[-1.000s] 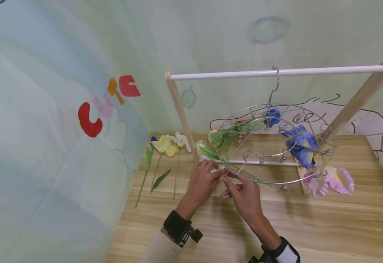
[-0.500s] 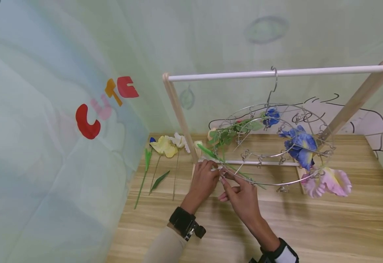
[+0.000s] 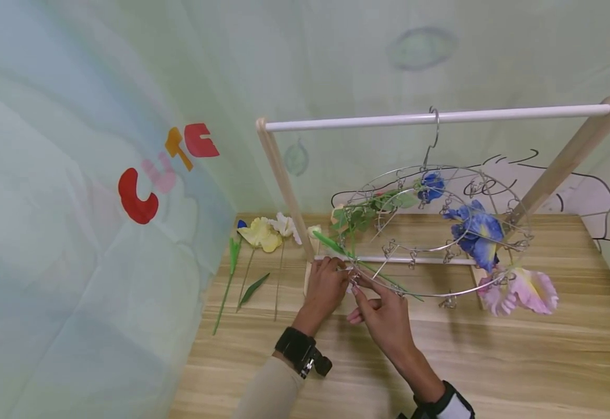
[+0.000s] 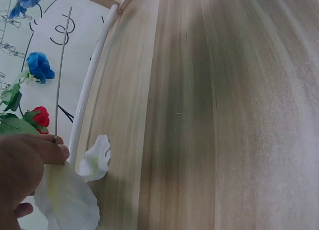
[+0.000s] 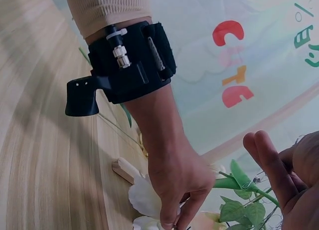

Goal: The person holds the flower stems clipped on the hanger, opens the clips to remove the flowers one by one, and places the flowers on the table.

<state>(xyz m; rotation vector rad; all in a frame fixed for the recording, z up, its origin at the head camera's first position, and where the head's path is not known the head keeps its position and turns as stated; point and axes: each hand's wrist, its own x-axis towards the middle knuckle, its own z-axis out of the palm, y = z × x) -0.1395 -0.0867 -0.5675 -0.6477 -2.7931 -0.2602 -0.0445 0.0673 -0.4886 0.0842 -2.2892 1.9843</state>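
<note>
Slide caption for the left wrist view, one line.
Left hand pinches a white flower by its thin stem, a red flower beyond.

The sleeve [image 5: 109,8] is ribbed beige — the wrist strap [image 5: 137,55], black.

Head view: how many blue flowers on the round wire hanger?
2: a small blue bloom at the back of the hanger; a larger blue bloom at its right. Others may be hidden.

The left hand [image 4: 22,165] pinches a white flower [image 4: 72,200] by its stem [image 4: 60,80]
</note>
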